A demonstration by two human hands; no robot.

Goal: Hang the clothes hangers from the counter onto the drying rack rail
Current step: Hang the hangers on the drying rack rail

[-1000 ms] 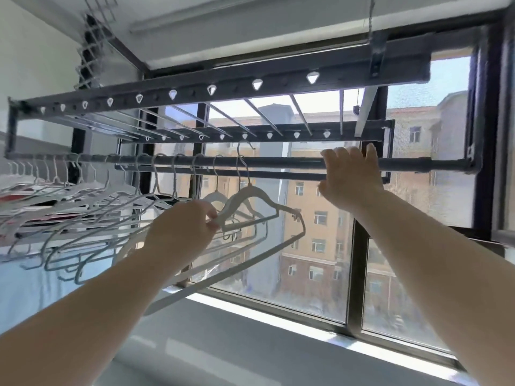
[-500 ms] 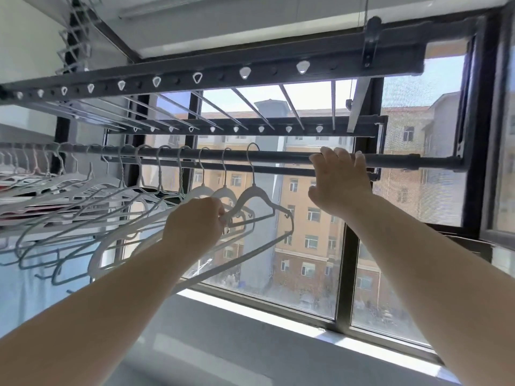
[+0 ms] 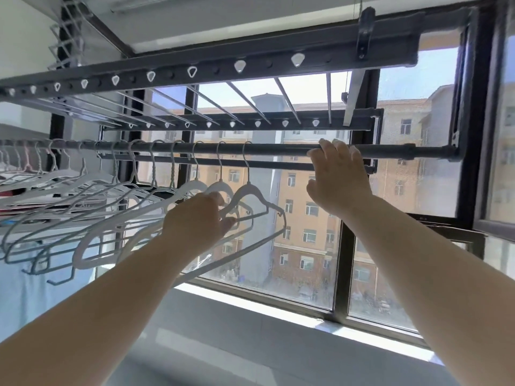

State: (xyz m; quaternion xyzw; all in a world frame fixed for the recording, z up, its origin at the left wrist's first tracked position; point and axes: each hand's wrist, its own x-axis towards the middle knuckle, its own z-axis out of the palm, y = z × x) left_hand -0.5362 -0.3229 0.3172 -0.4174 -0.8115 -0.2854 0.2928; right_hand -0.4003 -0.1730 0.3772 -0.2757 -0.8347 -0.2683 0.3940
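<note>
Left hand [image 3: 199, 218] pinches the rightmost white hangers [image 3: 250, 192]. Right hand [image 3: 338, 179], fingers extended, touches the drying rack rail [image 3: 278, 149] at 1 o'clock. Hanger row [image 3: 83, 188] hangs hooked on this rail, from 9 to 12 o'clock.

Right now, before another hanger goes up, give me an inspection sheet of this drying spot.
Surface: pale sill under the window, with a sunlit strip along its far edge.
Job's things: white hangers hooked in a row on the front rail; the rail's right end is bare.
Clutter: pale blue cloth hanging below the hangers at far left.
Grippers: left hand grips among the rightmost hangers; right hand rests its fingers against the rail.
Cables: thin cord running down to the rack near its right bracket.
Surroundings: dark window frame; apartment blocks outside.
</note>
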